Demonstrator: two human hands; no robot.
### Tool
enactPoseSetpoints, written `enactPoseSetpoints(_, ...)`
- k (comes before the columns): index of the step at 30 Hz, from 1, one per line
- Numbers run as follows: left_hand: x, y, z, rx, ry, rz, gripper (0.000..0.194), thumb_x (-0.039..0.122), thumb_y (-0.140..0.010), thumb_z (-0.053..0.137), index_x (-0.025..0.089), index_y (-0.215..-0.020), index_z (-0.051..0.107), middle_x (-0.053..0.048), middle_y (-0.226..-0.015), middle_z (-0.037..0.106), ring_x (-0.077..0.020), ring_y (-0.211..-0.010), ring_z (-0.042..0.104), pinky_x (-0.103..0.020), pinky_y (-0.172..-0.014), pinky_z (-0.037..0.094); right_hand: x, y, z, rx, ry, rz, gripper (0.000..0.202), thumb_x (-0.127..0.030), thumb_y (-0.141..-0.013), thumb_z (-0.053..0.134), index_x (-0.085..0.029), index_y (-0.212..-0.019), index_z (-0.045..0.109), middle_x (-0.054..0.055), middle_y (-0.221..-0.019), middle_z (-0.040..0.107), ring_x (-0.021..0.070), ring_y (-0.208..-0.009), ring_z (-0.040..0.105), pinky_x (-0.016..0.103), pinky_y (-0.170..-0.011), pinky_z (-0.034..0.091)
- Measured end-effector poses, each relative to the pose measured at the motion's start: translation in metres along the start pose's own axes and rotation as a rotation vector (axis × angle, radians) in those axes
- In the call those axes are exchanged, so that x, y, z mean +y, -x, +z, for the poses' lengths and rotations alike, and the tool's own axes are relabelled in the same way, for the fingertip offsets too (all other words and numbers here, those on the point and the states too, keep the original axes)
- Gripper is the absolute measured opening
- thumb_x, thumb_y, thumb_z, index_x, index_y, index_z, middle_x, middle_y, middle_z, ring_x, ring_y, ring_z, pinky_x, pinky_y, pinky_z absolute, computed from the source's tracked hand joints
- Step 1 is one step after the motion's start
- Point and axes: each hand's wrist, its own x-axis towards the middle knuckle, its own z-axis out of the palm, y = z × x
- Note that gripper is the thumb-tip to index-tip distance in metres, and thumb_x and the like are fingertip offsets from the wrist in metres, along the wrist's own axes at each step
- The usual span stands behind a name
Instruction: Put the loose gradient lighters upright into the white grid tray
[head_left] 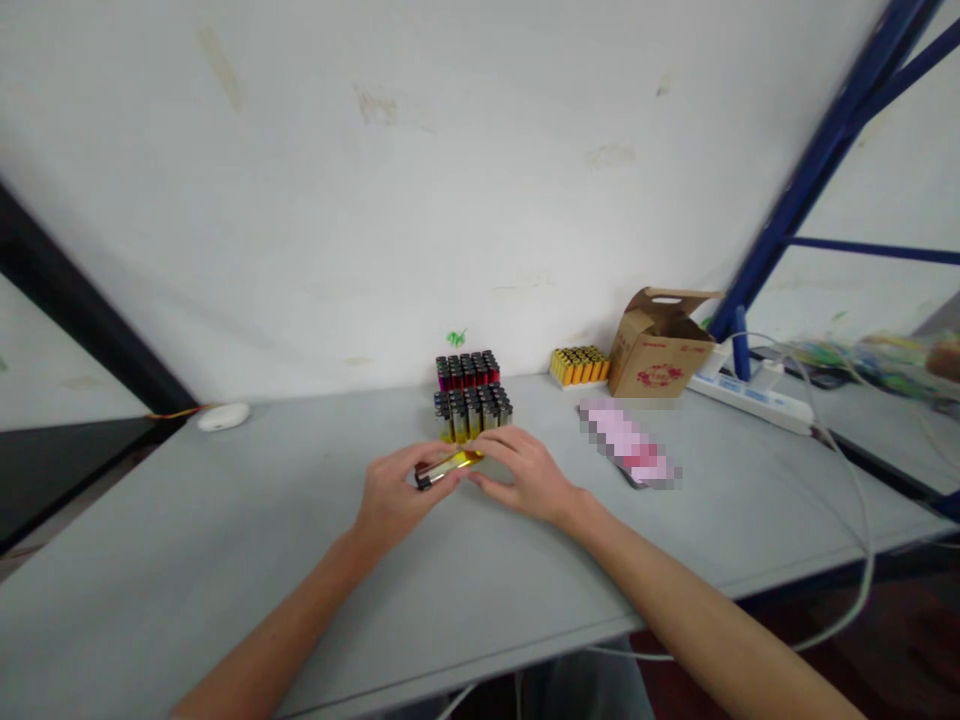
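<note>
A yellow lighter [451,464] with a metal and black top lies slantwise between my two hands, just above the table. My left hand [394,490] pinches it near the black-topped end, which points left. The fingers of my right hand [525,472] close on its yellow end at the right. Right behind my hands, several lighters with clear and yellowish bodies [472,412] stand upright in a tight block. Another block of lighters, red and purple [469,370], stands behind those, close to the wall.
Several orange-yellow cylinders [581,367] stand in a white tray near an open cardboard box [660,345]. A phone with a blurred pink screen [626,440] lies at right on the grey table [300,600]. A power strip [757,398] with cables sits farther right; a white oval object [223,417] lies left.
</note>
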Motion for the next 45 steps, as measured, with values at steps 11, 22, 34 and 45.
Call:
enactPoseSetpoints(11,0.000,0.000,0.005,-0.037,0.108,-0.027,0.024,0.036,-0.079,0.065,0.018,-0.094,0.068,-0.001,-0.081,0.073,-0.0134,-0.065,0.065,-0.023,-0.067,0.054,-0.003,-0.003,-0.004,-0.014,-0.069,0.172,0.019,-0.021,-0.076,0.064,-0.022,-0.094,0.057,0.005,-0.091,0.066,0.0196,-0.083,0.060,0.033,-0.076,0.047)
enactPoseSetpoints(22,0.008,-0.003,0.006,0.090,0.073,0.101,0.019,0.036,-0.077,0.069,0.019,-0.085,0.068,-0.007,-0.090,0.069,-0.0182,-0.083,0.064,-0.030,-0.078,0.053,-0.009,-0.002,0.006,-0.072,-0.107,0.169,0.024,-0.035,-0.085,0.059,-0.023,-0.106,0.055,0.004,-0.088,0.066,0.0173,-0.075,0.060,0.028,-0.070,0.045)
enactPoseSetpoints(34,0.004,0.005,0.006,0.083,-0.014,0.262,0.018,0.022,-0.090,0.052,0.015,-0.103,0.063,-0.009,-0.098,0.065,-0.0177,-0.092,0.062,-0.029,-0.085,0.051,-0.012,-0.009,0.005,0.235,-0.714,0.483,0.010,-0.021,-0.078,0.051,-0.017,-0.078,0.060,0.007,-0.096,0.065,0.0170,-0.079,0.059,0.028,-0.066,0.049)
enactPoseSetpoints(45,-0.005,0.003,0.007,0.022,0.020,0.218,0.021,0.018,-0.093,0.044,0.015,-0.094,0.065,-0.007,-0.090,0.065,-0.0154,-0.087,0.062,-0.026,-0.082,0.049,0.003,-0.015,-0.015,0.170,-1.360,0.843,0.022,-0.036,-0.069,0.056,-0.018,-0.081,0.057,-0.006,-0.051,0.046,0.0081,-0.041,0.038,0.020,-0.039,0.029)
